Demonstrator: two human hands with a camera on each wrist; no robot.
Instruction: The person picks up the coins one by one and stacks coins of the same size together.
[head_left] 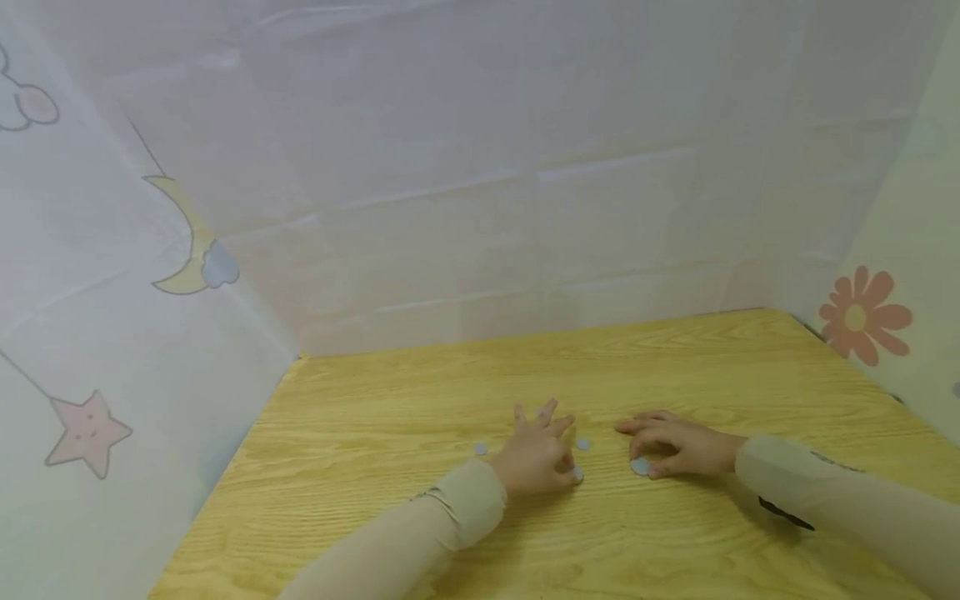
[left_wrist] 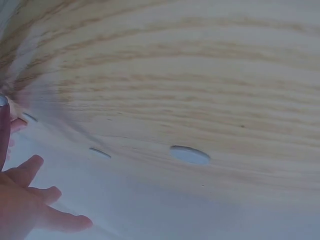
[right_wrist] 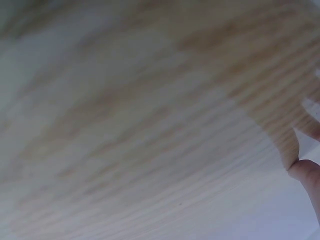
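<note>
In the head view my left hand is low over the table, three fingers spread. Its thumb and index finger pinch a small pale grey disc at the tabletop. Across from it my right hand holds a larger grey disc by its edge, between thumb and index finger. Another small disc lies just beyond the left hand's disc, and a further one left of that hand. The left wrist view shows a flat disc beside spread fingers. Only fingertips and a thumb show in the right wrist view.
The wood-grain table ends at a pale sheet wall behind. Printed sheets also stand at the left and right sides. A dark strip hangs below the right sleeve.
</note>
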